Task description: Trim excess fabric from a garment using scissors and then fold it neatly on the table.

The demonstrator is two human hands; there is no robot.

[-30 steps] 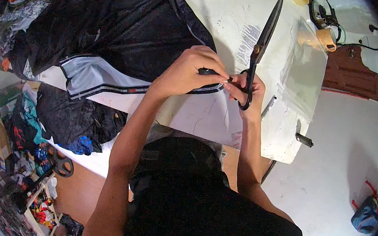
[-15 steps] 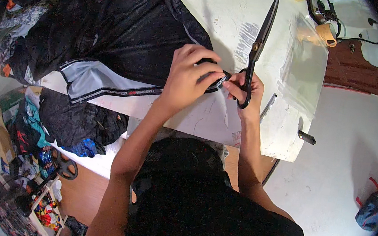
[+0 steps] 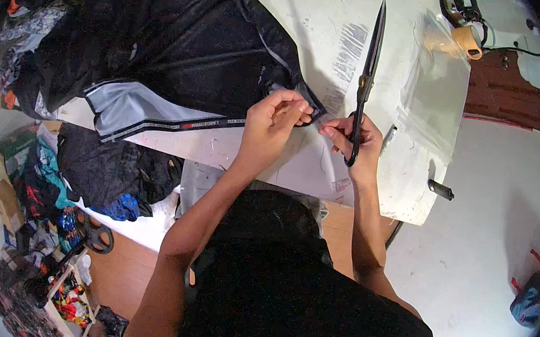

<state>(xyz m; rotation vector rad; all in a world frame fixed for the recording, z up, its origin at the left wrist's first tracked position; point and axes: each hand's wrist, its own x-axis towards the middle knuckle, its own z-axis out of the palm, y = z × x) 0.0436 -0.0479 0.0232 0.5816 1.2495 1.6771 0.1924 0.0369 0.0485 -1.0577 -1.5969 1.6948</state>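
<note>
A black garment (image 3: 185, 39) with pale grey lining (image 3: 133, 113) and a dark, lettered edging tape lies on the white table (image 3: 321, 14). My left hand (image 3: 271, 125) is closed, fingertips pinched over the garment's right corner; what they hold is too small to make out. My right hand (image 3: 359, 145) grips long black scissors (image 3: 370, 70) by the handles, blades pointing up and away from me. Its thumb and finger come together just right of that corner.
Behind are an iron (image 3: 461, 7) with cable and a tan tape roll (image 3: 467, 41). Clear plastic (image 3: 439, 88) and a small black item (image 3: 439, 189) lie rightward. Clothing piles (image 3: 113, 170), boxes and a wooden rack are lower left; a blue pouch (image 3: 528, 301) is at right.
My left hand has moved down and right, its fingers curling tighter. The garment's corner shows between my hands, which are now slightly apart. The scissors stand more upright.
</note>
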